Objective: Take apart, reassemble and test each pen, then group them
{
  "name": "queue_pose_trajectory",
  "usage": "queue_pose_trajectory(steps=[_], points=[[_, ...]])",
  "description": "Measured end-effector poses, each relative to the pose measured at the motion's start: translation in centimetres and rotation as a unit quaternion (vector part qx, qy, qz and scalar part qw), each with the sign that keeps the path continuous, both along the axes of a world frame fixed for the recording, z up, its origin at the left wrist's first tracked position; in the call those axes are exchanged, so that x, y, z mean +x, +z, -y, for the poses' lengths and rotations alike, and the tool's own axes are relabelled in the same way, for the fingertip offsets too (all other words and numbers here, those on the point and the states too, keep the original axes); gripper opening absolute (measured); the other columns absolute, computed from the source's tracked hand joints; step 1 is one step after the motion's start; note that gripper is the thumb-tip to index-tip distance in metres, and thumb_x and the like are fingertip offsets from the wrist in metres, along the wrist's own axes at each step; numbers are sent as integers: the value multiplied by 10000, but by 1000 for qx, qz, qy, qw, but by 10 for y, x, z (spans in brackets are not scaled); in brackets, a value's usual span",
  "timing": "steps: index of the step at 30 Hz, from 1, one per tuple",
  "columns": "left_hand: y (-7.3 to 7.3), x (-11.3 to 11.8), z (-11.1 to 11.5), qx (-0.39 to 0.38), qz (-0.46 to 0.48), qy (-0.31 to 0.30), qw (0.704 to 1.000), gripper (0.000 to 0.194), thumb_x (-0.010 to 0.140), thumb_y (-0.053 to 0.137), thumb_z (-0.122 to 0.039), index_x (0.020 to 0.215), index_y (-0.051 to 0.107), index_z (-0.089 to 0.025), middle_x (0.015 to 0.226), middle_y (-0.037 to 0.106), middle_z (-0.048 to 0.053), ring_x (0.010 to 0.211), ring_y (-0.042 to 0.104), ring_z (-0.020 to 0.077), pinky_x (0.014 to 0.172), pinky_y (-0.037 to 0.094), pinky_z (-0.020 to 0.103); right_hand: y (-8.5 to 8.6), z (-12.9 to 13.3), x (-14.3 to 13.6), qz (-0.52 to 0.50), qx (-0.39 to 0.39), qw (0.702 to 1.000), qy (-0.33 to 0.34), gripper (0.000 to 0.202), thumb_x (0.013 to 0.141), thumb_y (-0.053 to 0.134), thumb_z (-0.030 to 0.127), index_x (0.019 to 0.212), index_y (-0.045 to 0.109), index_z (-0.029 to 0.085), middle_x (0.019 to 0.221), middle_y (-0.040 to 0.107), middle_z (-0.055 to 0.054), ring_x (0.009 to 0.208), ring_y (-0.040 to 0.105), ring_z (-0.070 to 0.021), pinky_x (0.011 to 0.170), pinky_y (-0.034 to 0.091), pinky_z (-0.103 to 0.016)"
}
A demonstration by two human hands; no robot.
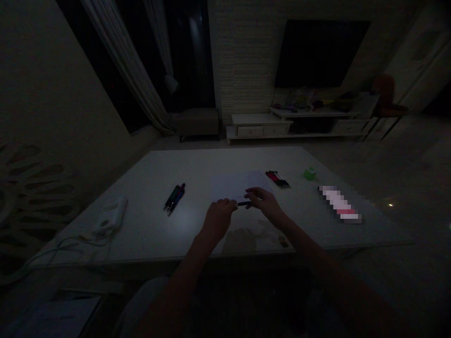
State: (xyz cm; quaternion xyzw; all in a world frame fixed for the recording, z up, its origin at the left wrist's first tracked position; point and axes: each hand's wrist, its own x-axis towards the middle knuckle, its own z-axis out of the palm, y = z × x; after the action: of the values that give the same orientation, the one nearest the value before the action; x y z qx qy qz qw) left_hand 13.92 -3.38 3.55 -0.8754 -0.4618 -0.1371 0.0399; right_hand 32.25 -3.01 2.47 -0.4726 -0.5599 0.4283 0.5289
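Note:
In the dim head view, a dark pen [243, 203] is held level between my two hands over the near edge of a white sheet of paper [225, 183]. My left hand [221, 217] is closed on the pen's left end. At the other end, the curled fingers of my right hand [262, 201] grip it. Writing seems to cover the paper's right part. A small bunch of pens [174, 199] lies left of the paper, and a row of dark and red pens [277, 179] lies to its right.
On the white table [197, 162] a small green box [310, 174] and a blurred-out phone-like slab [340, 204] lie at right. A white power strip [111, 213] with cables is at left. Beyond stand a TV cabinet [260, 130] and a grey stool [197, 123].

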Motion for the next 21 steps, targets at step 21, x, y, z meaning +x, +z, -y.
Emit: queue_pose_trajectory(steps=[21], points=[[2,-3,3,-38,-18,5,999,184,913,412,-243,1035,547,-214,937,611,44,889,551,181,726,371,302,-4,-2,-6,-22,-18,999,35,428,597,717,270,995,590,178,950,649,-76,703,642,-157,694,527,-337]])
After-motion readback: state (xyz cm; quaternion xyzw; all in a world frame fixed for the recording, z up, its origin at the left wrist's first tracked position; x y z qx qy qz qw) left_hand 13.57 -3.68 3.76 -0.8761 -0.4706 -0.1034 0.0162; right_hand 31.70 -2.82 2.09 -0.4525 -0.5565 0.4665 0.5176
